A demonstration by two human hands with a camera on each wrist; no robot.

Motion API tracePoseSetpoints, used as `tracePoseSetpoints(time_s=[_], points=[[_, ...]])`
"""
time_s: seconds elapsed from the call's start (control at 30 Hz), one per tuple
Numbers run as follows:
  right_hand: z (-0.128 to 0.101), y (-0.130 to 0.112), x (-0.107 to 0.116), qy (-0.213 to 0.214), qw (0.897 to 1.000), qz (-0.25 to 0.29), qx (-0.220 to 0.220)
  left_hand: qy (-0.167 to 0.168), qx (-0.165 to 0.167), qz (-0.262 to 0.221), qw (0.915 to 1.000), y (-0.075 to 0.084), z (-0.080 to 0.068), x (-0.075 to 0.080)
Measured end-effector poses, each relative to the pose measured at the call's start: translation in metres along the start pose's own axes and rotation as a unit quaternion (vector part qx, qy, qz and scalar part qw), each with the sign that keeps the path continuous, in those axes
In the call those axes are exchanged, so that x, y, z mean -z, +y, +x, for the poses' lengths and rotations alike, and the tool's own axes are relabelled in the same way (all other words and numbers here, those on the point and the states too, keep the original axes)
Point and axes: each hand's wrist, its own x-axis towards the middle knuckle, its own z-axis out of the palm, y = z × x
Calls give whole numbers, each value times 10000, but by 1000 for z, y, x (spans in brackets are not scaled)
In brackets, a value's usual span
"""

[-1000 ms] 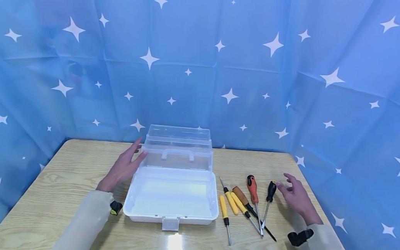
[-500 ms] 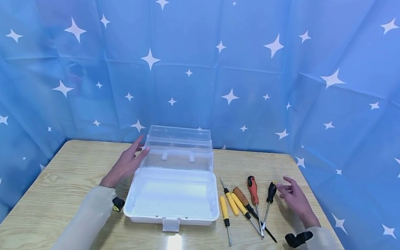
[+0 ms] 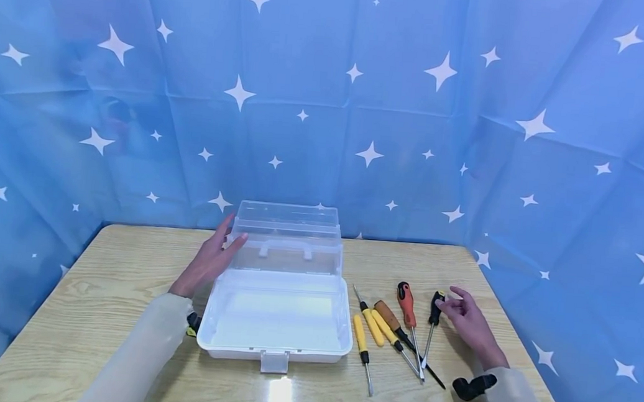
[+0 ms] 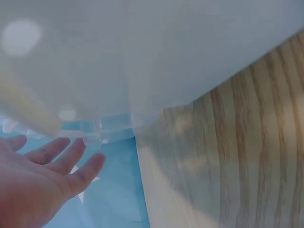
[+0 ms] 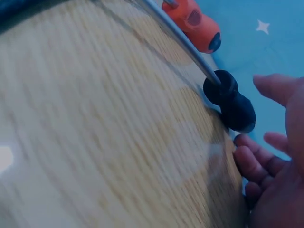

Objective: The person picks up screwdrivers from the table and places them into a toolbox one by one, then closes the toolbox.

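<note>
A white plastic toolbox [image 3: 275, 351] stands on the table with its clear hinged lid [image 3: 245, 258] tipped back. At the lid's left side is my left hand [image 3: 205, 264], fingers extended and thumb across the lid edge; the left wrist view shows its fingertips close under the clear plastic [image 4: 111, 126]. My right hand [image 3: 469, 323] hovers around the handle end of a black-handled screwdriver [image 3: 435, 310]. In the right wrist view, the thumb [image 5: 275, 88] is on one side of the black handle [image 5: 237, 111] and loosely bent fingers are on the other, not closed round it.
Left of the black screwdriver lie a red-handled screwdriver [image 3: 406, 303], a brown-handled one [image 3: 388, 314] and several yellow-handled ones [image 3: 360, 332], some with crossing shafts. Behind the wooden table [image 3: 126, 274] hangs a blue star-patterned curtain [image 3: 309, 57].
My right hand has moved left, so its thumb now overlaps the black screwdriver's handle. The left hand has shifted slightly up and right along the lid. Toolbox and screwdrivers stay put.
</note>
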Motion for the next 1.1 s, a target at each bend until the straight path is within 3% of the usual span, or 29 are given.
tracePoseSetpoints(time_s=[0.27, 0.57, 1.1], points=[[0, -2, -5, -41, 10000, 7, 26, 83, 159, -126, 9998, 3, 2, -6], [3, -1, -7, 39, 10000, -53, 44, 117, 67, -213, 9997, -1, 5, -10], [4, -3, -12, 289, 9994, -179, 28, 222, 159, 26, 9996, -2, 5, -12]])
